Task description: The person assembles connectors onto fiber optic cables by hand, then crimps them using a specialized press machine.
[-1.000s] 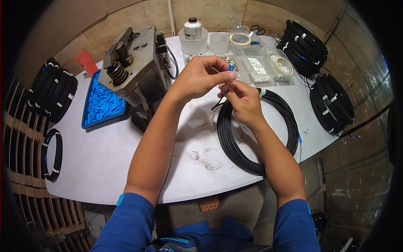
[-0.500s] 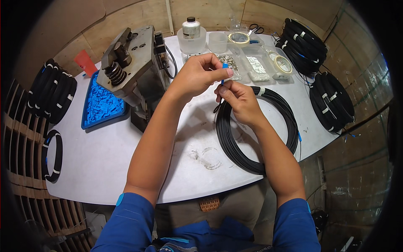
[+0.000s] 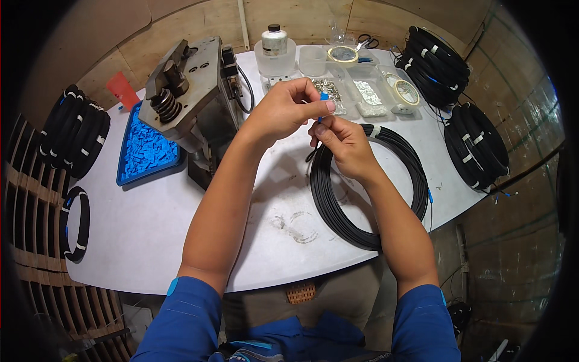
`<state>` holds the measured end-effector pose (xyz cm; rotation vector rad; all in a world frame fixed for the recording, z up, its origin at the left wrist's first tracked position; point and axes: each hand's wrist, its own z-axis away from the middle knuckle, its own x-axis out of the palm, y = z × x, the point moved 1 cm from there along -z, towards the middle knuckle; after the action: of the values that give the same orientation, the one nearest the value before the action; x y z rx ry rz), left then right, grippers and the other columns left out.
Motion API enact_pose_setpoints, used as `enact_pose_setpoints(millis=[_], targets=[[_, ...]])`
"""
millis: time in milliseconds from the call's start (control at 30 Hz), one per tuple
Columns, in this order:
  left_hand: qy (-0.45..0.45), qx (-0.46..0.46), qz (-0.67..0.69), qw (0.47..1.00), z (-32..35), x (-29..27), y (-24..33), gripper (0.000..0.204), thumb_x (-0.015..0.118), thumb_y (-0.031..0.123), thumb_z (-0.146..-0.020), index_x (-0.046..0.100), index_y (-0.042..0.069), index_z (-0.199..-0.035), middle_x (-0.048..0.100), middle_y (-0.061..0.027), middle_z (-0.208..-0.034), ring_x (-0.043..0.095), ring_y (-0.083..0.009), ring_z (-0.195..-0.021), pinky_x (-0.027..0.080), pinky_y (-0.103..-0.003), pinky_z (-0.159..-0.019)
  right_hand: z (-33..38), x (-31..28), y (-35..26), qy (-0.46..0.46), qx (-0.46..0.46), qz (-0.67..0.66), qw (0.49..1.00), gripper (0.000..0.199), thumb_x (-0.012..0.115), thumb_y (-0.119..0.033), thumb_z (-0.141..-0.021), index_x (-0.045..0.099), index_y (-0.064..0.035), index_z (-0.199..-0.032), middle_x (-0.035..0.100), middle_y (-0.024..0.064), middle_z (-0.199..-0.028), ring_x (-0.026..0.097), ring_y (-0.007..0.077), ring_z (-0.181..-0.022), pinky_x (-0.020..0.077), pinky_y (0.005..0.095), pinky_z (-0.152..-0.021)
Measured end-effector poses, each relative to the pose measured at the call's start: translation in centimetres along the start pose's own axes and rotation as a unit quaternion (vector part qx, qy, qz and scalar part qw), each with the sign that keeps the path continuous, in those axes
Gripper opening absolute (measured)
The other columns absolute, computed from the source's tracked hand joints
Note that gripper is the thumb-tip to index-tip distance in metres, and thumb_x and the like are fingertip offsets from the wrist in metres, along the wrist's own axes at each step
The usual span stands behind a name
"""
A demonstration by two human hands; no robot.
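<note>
My left hand [image 3: 283, 111] pinches a small blue plastic connector piece [image 3: 324, 96] between thumb and forefinger. Just below it, my right hand [image 3: 345, 145] is closed on the end of a thin black cable [image 3: 312, 154], which loops down beside the fingers. The two hands almost touch, and the fingers hide how the blue piece and the cable end meet. Beneath my right hand and forearm lies a coil of black cable [image 3: 329, 208] tied with white tape. A blue tip [image 3: 430, 196] sticks out at its right side.
A metal press [image 3: 192, 78] with a spring stands left of my hands, beside a blue tray [image 3: 123, 178] of small blue pieces. Clear bins [image 3: 386, 90], tape rolls and a bottle [image 3: 274, 41] line the back. More cable coils [image 3: 434, 66] sit at both sides.
My left fingers and the blue piece have shifted very slightly down and right, closer to the right fingertips. The right hand and everything on the table look the same.
</note>
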<state>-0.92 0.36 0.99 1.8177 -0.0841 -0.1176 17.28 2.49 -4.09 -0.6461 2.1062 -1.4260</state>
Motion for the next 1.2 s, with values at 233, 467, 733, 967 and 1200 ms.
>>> enact_pose_setpoints(millis=[233, 467, 733, 967, 1200], targets=[[0.016, 0.011, -0.043, 0.999, -0.2, -0.2, -0.1, 0.027, 0.084, 0.019, -0.089, 0.061, 0.005, -0.085, 0.068, -0.0025, -0.077, 0.061, -0.0086, -0.067, 0.05, -0.027, -0.061, 0.0, 0.0, 0.2, -0.003, 0.0, 0.0, 1.0, 0.025, 0.06, -0.024, -0.107, 0.069, -0.0011, -0.103, 0.067, 0.001, -0.091, 0.059, 0.0092, -0.086, 0.0481, 0.0277, -0.081], [-0.046, 0.007, 0.044, 0.998, 0.1, 0.0, 0.0, 0.025, 0.084, 0.017, -0.088, 0.063, 0.003, -0.089, 0.068, -0.0022, -0.077, 0.063, -0.0088, -0.069, 0.052, -0.026, -0.059, 0.0, 0.2, -0.1, 0.003, 0.002, -0.019, 1.0, 0.026, 0.061, -0.024, -0.107, 0.069, -0.0001, -0.103, 0.068, 0.0016, -0.091, 0.059, 0.0094, -0.086, 0.0483, 0.0276, -0.081], [-0.078, 0.064, -0.013, 0.995, 0.3, -0.2, 0.4, 0.026, 0.088, 0.013, -0.082, 0.066, 0.001, -0.091, 0.07, -0.0034, -0.082, 0.066, -0.0097, -0.069, 0.054, -0.025, -0.061, -0.3, 0.0, 0.2, 0.043, -0.046, 0.005, 0.998, 0.029, 0.062, -0.028, -0.107, 0.07, -0.0004, -0.106, 0.071, 0.0023, -0.093, 0.063, 0.009, -0.091, 0.0509, 0.0283, -0.086], [-0.069, 0.089, -0.054, 0.992, 0.3, -1.3, 0.3, 0.027, 0.087, 0.015, -0.083, 0.073, -0.002, -0.099, 0.073, -0.0044, -0.088, 0.068, -0.0101, -0.079, 0.054, -0.025, -0.069, -0.1, -0.1, 0.2, 0.079, -0.029, 0.005, 0.996, 0.019, 0.07, -0.018, -0.102, 0.071, 0.0004, -0.107, 0.071, 0.0011, -0.095, 0.061, 0.0078, -0.088, 0.0496, 0.0251, -0.081], [-0.016, 0.061, -0.055, 0.996, 0.2, -0.4, 0.3, 0.022, 0.076, 0.016, -0.091, 0.077, -0.001, -0.105, 0.076, -0.0039, -0.092, 0.067, -0.0094, -0.084, 0.054, -0.027, -0.078, 0.1, -0.5, 0.3, 0.11, -0.029, 0.045, 0.992, 0.006, 0.074, -0.005, -0.096, 0.074, 0.0016, -0.097, 0.073, 0.0023, -0.096, 0.065, 0.0088, -0.091, 0.0528, 0.0256, -0.084]])
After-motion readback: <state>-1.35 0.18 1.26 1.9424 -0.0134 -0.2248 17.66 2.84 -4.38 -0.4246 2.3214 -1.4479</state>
